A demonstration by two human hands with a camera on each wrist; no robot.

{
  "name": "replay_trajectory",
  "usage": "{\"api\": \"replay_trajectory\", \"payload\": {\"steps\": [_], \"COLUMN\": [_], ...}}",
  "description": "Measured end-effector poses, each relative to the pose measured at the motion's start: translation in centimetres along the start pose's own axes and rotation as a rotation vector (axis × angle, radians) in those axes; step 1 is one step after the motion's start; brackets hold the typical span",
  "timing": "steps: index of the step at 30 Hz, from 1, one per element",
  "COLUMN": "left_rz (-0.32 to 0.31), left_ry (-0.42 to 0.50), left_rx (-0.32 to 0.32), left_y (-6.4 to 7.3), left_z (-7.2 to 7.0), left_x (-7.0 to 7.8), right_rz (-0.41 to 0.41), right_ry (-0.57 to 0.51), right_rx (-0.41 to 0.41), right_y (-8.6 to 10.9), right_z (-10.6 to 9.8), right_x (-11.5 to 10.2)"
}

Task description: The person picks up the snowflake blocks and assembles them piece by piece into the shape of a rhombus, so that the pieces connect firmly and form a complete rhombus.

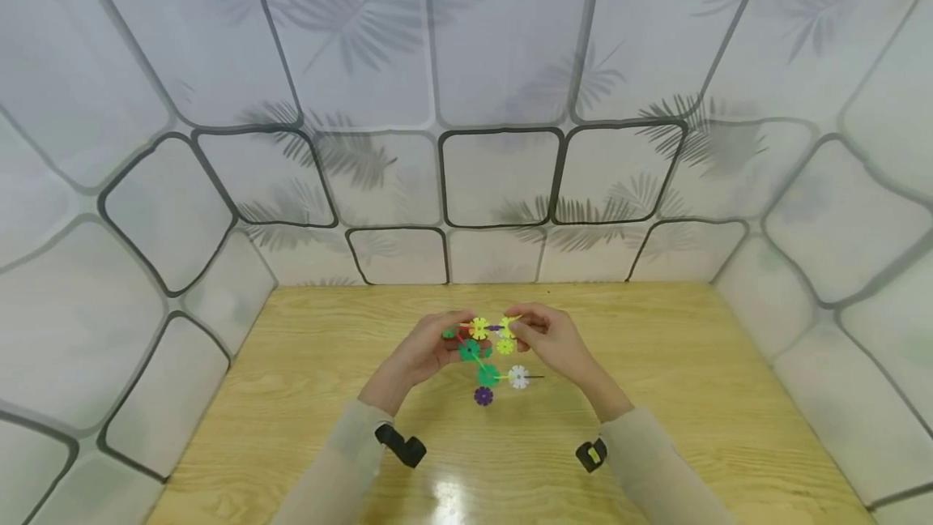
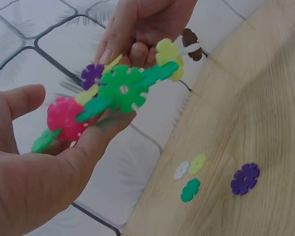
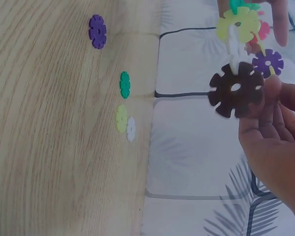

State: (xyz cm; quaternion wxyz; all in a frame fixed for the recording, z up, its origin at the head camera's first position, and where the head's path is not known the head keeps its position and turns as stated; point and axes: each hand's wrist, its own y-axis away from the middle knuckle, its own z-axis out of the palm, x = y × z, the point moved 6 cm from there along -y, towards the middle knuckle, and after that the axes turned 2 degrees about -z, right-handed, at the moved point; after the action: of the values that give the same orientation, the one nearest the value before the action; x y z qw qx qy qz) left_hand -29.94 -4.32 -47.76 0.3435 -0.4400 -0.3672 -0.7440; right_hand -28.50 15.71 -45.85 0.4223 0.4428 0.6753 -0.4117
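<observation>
A chain of interlocking plastic snowflake discs is held up above the table between both hands. The left hand [image 1: 423, 347] holds its left part, fingers around the pink disc [image 2: 64, 118] and the green disc [image 2: 122, 89]. At the other side, the right hand [image 1: 550, 339] pinches a yellow disc [image 2: 113, 64] between thumb and fingertips. That yellow disc joins a purple disc [image 3: 268, 63]. Another branch of the chain hangs toward the person, with a yellow disc [image 3: 238, 24], a white disc [image 1: 518, 377] and a brown disc [image 3: 236, 89] at its free end.
Loose discs lie on the wooden table [image 1: 306, 395]: a purple one [image 1: 483, 396], a green one [image 2: 190, 190], a yellow one [image 1: 505, 346] and a white one [image 2: 181, 170]. Patterned cloth walls [image 1: 496, 177] enclose the table at the back and both sides.
</observation>
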Motion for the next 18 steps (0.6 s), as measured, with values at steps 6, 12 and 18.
{"api": "replay_trajectory", "payload": {"steps": [6,12,18], "left_rz": [-0.042,-0.046,-0.015], "left_ry": [-0.186,-0.398,-0.51], "left_rx": [-0.021,-0.075,-0.105], "left_y": [0.6,1.0,1.0], "left_z": [-0.2,0.2,0.5], "left_x": [0.4,0.5,0.6], "right_rz": [-0.009,-0.036,-0.035], "right_ry": [0.012,0.005,0.027], "right_rx": [-0.051,-0.125,-0.143], "right_y": [0.0,-0.1,-0.1], "right_z": [0.3,0.9,1.2], "right_x": [-0.1,-0.1,-0.2]}}
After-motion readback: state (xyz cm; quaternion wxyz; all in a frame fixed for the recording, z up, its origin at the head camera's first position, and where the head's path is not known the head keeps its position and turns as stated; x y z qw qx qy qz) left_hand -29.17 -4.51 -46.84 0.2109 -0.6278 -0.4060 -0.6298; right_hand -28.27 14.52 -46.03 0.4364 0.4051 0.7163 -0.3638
